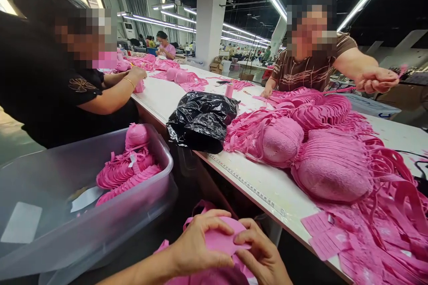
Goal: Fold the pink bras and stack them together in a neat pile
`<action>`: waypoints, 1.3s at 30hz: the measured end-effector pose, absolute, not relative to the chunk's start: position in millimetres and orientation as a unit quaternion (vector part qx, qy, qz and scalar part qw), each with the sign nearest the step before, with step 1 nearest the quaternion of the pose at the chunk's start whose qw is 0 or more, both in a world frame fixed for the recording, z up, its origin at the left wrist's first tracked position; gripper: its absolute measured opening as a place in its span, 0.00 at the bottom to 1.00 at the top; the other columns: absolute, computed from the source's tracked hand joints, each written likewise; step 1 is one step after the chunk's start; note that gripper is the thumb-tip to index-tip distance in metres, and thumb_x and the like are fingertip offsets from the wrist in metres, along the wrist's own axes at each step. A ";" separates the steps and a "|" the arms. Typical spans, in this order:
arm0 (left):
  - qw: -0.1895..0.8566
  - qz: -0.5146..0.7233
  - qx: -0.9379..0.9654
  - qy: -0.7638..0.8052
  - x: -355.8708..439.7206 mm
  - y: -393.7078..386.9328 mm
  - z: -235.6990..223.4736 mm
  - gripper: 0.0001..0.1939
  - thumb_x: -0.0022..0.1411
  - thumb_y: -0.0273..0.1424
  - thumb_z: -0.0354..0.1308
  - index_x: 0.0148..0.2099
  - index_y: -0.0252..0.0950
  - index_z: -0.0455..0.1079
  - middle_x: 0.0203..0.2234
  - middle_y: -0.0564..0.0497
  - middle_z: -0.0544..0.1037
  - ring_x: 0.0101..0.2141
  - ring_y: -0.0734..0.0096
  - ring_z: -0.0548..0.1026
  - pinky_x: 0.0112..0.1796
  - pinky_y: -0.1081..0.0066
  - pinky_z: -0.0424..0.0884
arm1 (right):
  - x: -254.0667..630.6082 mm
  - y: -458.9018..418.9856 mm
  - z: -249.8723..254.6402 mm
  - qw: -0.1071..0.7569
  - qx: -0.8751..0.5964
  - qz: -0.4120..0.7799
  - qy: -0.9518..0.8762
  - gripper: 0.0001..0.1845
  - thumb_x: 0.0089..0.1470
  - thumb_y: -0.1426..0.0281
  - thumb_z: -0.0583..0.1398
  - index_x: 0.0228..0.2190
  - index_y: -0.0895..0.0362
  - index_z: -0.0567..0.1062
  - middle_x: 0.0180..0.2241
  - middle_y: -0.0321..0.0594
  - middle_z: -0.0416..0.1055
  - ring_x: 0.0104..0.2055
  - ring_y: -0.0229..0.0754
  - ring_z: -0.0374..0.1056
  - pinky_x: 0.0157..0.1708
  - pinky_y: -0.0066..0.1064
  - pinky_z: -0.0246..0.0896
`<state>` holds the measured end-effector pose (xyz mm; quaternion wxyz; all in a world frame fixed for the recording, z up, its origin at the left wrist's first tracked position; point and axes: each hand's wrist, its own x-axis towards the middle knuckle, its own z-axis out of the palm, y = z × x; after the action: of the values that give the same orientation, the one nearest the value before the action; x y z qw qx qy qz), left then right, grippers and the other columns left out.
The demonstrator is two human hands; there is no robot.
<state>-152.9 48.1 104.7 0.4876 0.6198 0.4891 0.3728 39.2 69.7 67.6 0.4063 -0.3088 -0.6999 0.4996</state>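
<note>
At the bottom of the view both my hands grip a pink bra cup (219,238) held below the table edge. My left hand (195,245) wraps its fingers over the cup's top from the left. My right hand (264,256) pinches the cup's right side with thumb and fingers. More pink fabric of the same piece hangs beneath my hands. A big heap of pink padded bras (331,164) with many straps lies on the white table (254,182) just ahead to the right.
A clear plastic bin (110,227) on my left holds a small stack of pink bras (129,169). A crumpled black plastic bag (200,120) lies on the table. One person sits at the left, another across the table stretches an arm out right. Pink paper tags (323,231) lie near the table edge.
</note>
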 end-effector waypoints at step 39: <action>0.402 0.373 0.656 0.518 -149.1 43.3 88.0 0.06 0.59 0.31 0.54 0.34 0.35 0.70 0.24 0.51 0.77 0.20 0.75 0.74 0.22 0.79 0.69 | 10.7 62.1 68.4 0.374 -0.352 0.756 -0.406 0.22 0.41 0.60 0.66 0.37 0.58 0.73 0.17 0.32 0.67 0.12 0.29 0.58 0.11 0.20 0.55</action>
<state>-149.1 43.3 88.0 0.4024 0.6562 0.5181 0.3728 10.7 62.1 68.4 0.3735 -0.3520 -0.4062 0.7560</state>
